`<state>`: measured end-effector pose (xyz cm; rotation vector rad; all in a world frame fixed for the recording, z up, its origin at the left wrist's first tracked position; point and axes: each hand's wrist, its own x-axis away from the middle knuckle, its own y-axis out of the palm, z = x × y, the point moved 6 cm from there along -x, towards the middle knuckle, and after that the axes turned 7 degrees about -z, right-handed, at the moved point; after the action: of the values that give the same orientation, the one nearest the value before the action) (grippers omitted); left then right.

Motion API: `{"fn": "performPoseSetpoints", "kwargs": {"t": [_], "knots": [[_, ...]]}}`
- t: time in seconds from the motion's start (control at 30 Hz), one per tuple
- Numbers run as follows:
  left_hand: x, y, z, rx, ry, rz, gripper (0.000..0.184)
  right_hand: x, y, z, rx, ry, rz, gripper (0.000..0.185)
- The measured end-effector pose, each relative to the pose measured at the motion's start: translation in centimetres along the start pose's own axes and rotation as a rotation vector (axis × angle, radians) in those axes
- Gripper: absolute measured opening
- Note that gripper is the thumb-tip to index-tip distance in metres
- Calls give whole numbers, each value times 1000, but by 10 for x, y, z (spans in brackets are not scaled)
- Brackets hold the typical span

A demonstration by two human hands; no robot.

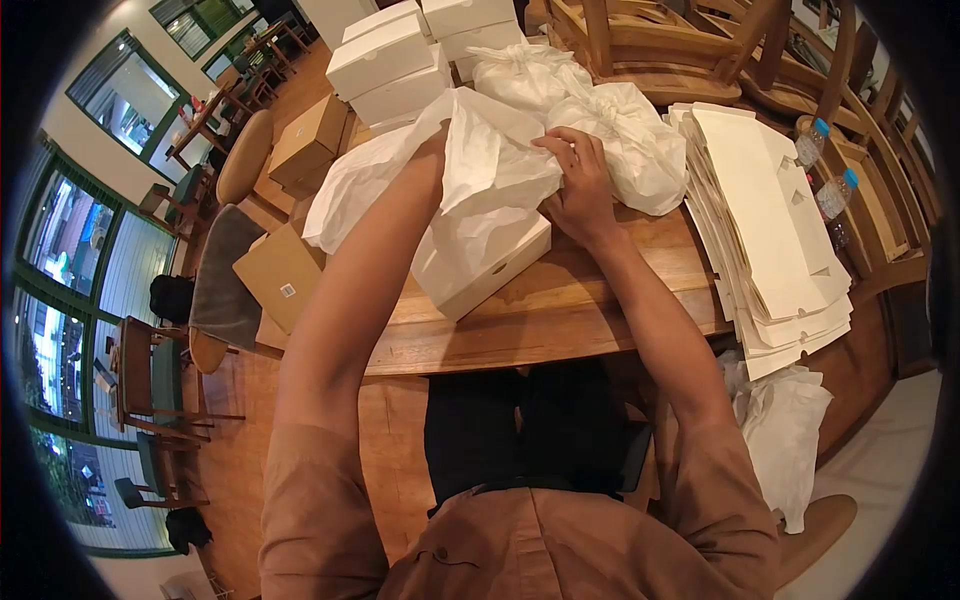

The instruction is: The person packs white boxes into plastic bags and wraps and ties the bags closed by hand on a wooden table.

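A white plastic bag (pixel 495 155) is bunched up over a white box (pixel 480 265) near the front edge of the wooden table (pixel 560 320). The bag's upper layer covers the fingers of my left hand (pixel 437 145), which reaches into or behind it; only the wrist area shows. My right hand (pixel 575 180) pinches the right side of the bag, its fingers bent and pressed at the edge. Just to the right lie knotted white bags (pixel 625 145) with something inside them.
White boxes (pixel 385 60) are stacked at the back. Flat white cardboard sheets (pixel 770 220) are piled at the right, beside bottles with blue caps (pixel 830 195). Brown cartons (pixel 308 143) stand at the left, and wooden chairs (pixel 655 50) are stacked behind. Another white bag (pixel 785 440) hangs at the lower right.
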<state>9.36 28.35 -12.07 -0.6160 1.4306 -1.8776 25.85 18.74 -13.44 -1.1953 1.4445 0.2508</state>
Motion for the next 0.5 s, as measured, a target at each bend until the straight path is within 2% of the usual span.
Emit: {"fn": "performPoseSetpoints", "kwargs": {"t": [0.3, 0.4, 0.5], "knots": [[-5, -7, -15, 250, 16, 117, 41, -1, -2, 4, -24, 3, 51, 48], [-10, -11, -18, 425, 42, 168, 41, 0, -4, 7, -17, -2, 96, 48], [-11, -16, -21, 743, 104, 237, 42, -1, -9, 6, -7, 12, 129, 51]]}}
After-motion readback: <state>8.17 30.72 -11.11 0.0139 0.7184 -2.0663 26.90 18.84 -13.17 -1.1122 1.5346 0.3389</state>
